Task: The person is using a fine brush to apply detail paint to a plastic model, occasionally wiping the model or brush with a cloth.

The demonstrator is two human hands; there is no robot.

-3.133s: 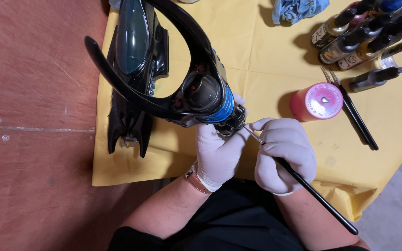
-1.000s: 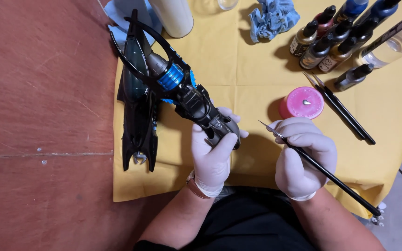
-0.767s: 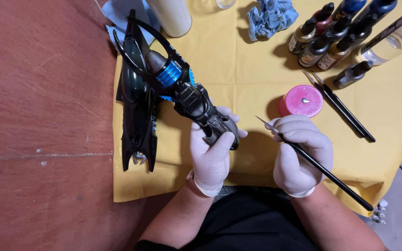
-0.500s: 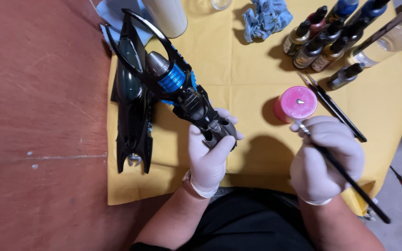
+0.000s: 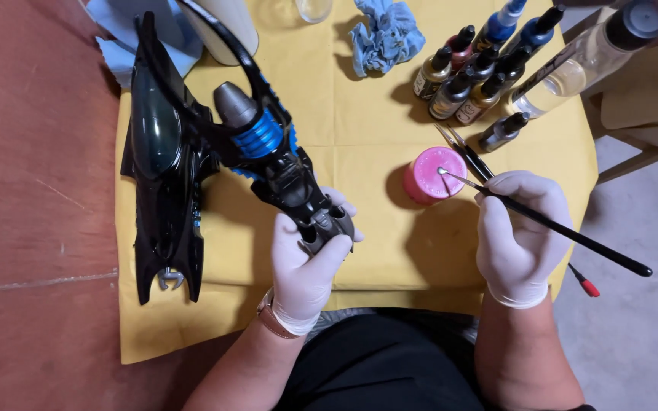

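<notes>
The left hand (image 5: 306, 262) grips a black model part (image 5: 287, 171) (blue-ribbed), angled toward eleven o'clock; the right hand (image 5: 519, 228) pinches a thin paintbrush (image 5: 557, 227), tip on the pink pot (image 5: 434, 173).

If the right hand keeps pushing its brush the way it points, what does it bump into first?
Most likely the round pink paint pot. The right hand aims the thin black paintbrush up-left, and its tip already sits at the pot's top, though whether it touches is unclear.
</notes>
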